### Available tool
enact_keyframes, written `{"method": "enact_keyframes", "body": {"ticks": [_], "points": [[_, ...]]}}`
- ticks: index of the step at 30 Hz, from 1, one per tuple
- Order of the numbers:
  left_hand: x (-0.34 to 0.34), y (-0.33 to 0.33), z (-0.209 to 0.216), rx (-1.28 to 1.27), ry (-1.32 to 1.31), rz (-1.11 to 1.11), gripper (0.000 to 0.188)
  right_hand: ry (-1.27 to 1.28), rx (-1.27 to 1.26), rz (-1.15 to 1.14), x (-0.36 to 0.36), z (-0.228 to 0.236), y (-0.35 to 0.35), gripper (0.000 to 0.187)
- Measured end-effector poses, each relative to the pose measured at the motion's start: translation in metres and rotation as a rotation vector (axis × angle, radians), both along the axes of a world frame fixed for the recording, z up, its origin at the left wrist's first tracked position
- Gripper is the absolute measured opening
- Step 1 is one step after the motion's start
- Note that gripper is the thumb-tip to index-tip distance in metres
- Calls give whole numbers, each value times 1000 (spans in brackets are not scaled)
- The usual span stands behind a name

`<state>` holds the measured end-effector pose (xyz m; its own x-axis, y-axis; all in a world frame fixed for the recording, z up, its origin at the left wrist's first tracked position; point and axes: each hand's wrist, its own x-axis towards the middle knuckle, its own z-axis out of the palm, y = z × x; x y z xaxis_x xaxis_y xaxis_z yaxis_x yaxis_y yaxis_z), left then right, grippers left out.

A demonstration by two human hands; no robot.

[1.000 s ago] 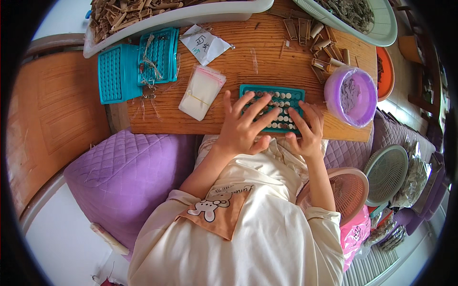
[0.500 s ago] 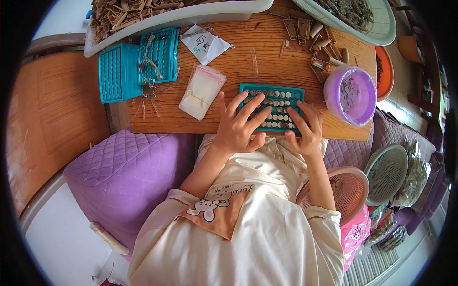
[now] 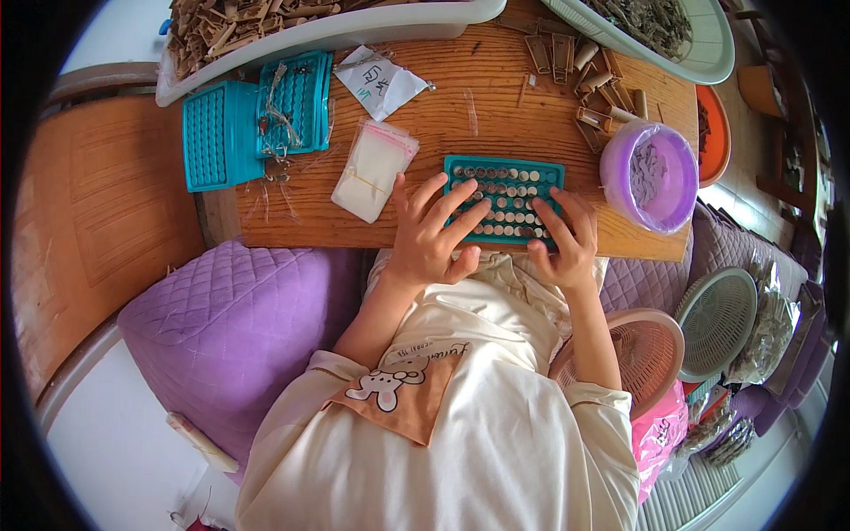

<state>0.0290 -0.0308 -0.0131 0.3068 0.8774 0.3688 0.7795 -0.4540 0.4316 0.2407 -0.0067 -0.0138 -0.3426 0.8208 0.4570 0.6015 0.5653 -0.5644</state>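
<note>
The teal tray [image 3: 505, 161] sits on the table [image 3: 496, 124], just right of centre in the frame's upper half, with rows of small round discs [image 3: 509, 218] in it. The left hand [image 3: 427, 243] is open, fingers spread over the tray's left side; I can't tell from here whether the tips press on the discs. The right hand [image 3: 571, 248] is open too, its fingers lying along the right edge, the thumb near the lower right corner, nothing clasped.

I'd guess the tray is light, thin plastic, fairly stiff. The discs look smooth and loose, likely to slide or spill if it tips, so I'd hold it level by both short ends, keeping fingers off the rows. A packet [image 3: 372, 181] lies left of it, nearer the frame's middle, and a purple tub [image 3: 615, 190] stands to the upper right.
</note>
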Motion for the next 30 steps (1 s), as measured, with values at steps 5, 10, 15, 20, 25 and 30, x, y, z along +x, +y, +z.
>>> {"method": "enact_keyframes", "body": {"ticks": [5, 10, 15, 20, 25, 30], "points": [[3, 3, 3, -33, -8, -31, 43, -6, 7, -17, 1, 3, -1, 34], [-1, -1, -2, -10, -33, 12, 43, 0, -1, -12, 0, 0, -1, 34], [-3, -1, -3, -14, -22, 37, 43, 5, -3, -18, 1, 1, -2, 33], [-3, -1, -4, 8, -42, 38, 43, 12, -7, -18, 1, -1, -1, 33], [-5, -2, -5, 12, -94, 97, 41, 18, -2, -20, 1, -1, -1, 33], [-4, -2, -7, 27, -105, 92, 41, 18, 2, -19, 1, -1, -1, 33]]}}
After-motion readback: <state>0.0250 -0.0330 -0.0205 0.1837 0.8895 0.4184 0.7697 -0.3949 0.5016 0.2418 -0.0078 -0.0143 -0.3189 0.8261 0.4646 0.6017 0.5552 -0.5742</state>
